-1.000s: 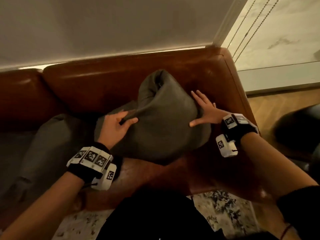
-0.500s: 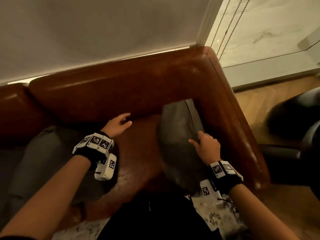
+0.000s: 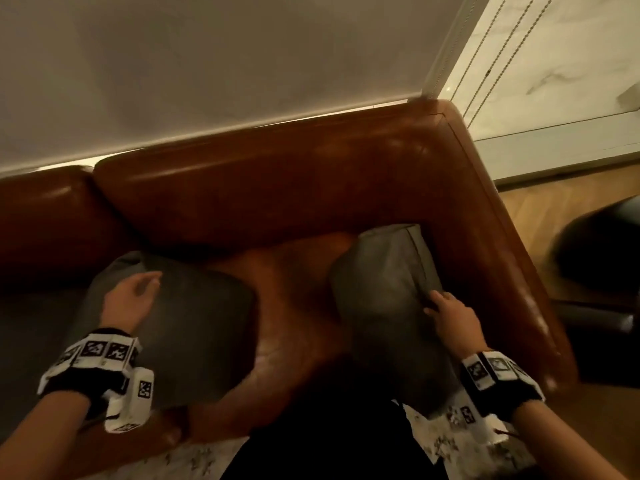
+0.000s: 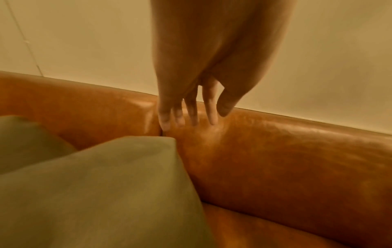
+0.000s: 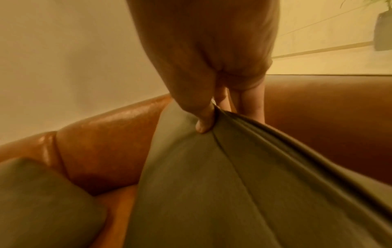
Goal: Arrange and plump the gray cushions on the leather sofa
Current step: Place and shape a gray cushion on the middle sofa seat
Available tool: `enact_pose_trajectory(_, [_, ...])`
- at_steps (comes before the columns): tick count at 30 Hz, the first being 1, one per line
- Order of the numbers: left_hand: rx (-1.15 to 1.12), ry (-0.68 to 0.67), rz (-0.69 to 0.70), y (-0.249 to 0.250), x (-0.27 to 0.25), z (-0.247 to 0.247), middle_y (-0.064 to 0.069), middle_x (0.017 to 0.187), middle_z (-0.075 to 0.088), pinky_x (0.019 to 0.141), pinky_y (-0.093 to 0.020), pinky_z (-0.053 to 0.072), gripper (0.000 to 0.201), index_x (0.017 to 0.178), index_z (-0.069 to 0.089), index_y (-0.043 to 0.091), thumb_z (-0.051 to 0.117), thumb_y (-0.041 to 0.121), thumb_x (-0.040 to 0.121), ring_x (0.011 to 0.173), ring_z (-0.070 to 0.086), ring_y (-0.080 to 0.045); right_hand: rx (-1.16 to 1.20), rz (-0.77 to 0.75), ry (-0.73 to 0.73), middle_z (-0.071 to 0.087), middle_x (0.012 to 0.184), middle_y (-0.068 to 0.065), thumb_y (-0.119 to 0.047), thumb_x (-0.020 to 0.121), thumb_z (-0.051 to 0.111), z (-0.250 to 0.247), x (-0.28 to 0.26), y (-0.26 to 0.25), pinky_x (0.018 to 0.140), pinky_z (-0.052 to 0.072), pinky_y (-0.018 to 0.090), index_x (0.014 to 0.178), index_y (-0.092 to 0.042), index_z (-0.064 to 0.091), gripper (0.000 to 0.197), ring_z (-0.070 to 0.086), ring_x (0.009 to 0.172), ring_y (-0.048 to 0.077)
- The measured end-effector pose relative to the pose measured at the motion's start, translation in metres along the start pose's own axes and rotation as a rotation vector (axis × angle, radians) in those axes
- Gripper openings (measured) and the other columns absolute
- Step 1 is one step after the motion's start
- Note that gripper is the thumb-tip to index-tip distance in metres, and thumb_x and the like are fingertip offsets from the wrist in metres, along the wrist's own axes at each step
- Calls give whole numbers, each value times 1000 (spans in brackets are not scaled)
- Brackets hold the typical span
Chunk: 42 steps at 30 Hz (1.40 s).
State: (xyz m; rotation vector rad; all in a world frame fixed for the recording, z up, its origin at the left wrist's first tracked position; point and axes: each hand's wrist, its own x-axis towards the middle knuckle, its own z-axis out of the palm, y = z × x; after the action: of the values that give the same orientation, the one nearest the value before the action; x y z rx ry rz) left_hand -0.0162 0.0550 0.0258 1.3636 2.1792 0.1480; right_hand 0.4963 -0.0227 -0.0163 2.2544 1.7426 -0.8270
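Observation:
Two gray cushions lie on the brown leather sofa (image 3: 277,188). The right cushion (image 3: 391,306) stands on edge against the right armrest (image 3: 502,254). My right hand (image 3: 446,313) pinches its seamed top edge; the right wrist view shows thumb and fingers of that hand (image 5: 212,117) clamped on the fabric (image 5: 212,184). The left cushion (image 3: 194,323) lies flat on the seat. My left hand (image 3: 135,299) hovers over its far corner with straight fingers (image 4: 191,114) and holds nothing, just above the cushion's corner (image 4: 106,184).
Another gray cushion (image 4: 25,139) sits further left on the sofa. A dark round seat (image 3: 595,261) stands on the wooden floor (image 3: 554,209) beyond the armrest. A patterned rug (image 3: 194,459) lies before the sofa. Bare leather seat (image 3: 294,299) shows between the two cushions.
A second ago both hands pressed one cushion mid-seat. The right hand carried it against the right armrest and still grips it. The left hand let go and moved left over the other cushion.

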Motion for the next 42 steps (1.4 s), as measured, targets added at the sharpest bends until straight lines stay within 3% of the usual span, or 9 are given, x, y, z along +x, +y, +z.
enact_pose_trajectory(5, [146, 85, -55, -54, 57, -20, -28, 132, 49, 108, -53, 32, 40, 124, 55, 2, 59, 20, 88, 125, 42, -45, 22, 154, -59, 48, 125, 12, -42, 90, 52, 18, 2, -15, 78, 45, 36, 127, -16, 45, 46, 54, 108, 32])
enact_pose_trajectory(10, [149, 36, -164, -60, 105, -27, -23, 146, 34, 111, -51, 26, 60, 137, 40, 1, 55, 35, 90, 136, 28, -39, 138, 373, 4, 43, 131, 23, -34, 85, 62, 13, -1, -33, 95, 40, 55, 132, -7, 36, 61, 45, 118, 43])
enact_pose_trajectory(14, [20, -201, -189, -52, 124, -16, -20, 138, 49, 108, -42, 35, 63, 131, 51, 6, 53, 51, 87, 127, 45, -38, 207, 109, 363, 55, 117, 23, -15, 88, 57, 8, -9, -89, 91, 41, 50, 121, -3, 51, 35, 51, 110, 41])
enact_pose_trajectory(17, [104, -238, -197, -46, 123, 9, -22, 122, 59, 101, -45, 40, 92, 118, 55, 5, 49, 80, 66, 113, 54, -40, 285, -131, 344, 63, 106, 18, -8, 88, 56, 20, -1, -145, 88, 43, 40, 110, -2, 59, 23, 57, 103, 36])
enact_pose_trajectory(23, [168, -92, -222, -31, 80, 37, -21, 122, 58, 106, -46, 26, 40, 120, 47, 0, 43, 29, 94, 115, 53, -37, 383, -238, 25, 61, 110, 13, -15, 91, 53, 50, 31, -247, 85, 42, 28, 110, -7, 59, 22, 60, 100, 27])
enact_pose_trajectory(30, [-241, -79, 237, -22, 7, 17, -9, 70, 57, 65, -30, 39, 14, 89, 49, 8, 53, 21, 92, 71, 57, -28, 417, -19, -204, 49, 138, 15, -34, 97, 45, 66, 53, -288, 104, 35, 34, 134, -8, 44, 45, 46, 127, 29])
enact_pose_trajectory(36, [-557, -235, 599, -18, -18, -38, 5, 58, 28, 51, -16, 26, 29, 72, 32, 23, 52, 18, 93, 49, 30, -4, 736, 182, 15, 23, 154, 18, -52, 96, 29, 36, 69, -279, 115, 21, 39, 148, -10, 19, 68, 26, 140, 33])
enact_pose_trajectory(40, [-685, -186, 599, -15, 0, -37, 5, 68, 28, 61, -18, 28, 27, 74, 32, 26, 49, 16, 93, 61, 31, -3, 760, 94, 409, 60, 114, 21, -54, 92, 39, -5, 77, -272, 84, 38, 34, 114, 3, 55, 63, 56, 102, 30])
enact_pose_trajectory(42, [-694, -85, 518, -20, 15, -20, 3, 71, 33, 66, -21, 30, 28, 73, 32, 30, 50, 19, 92, 67, 35, -7, 736, 3, 513, 55, 79, 14, -38, 97, 41, -14, 77, -275, 69, 33, 30, 90, 7, 54, 48, 48, 77, 24])
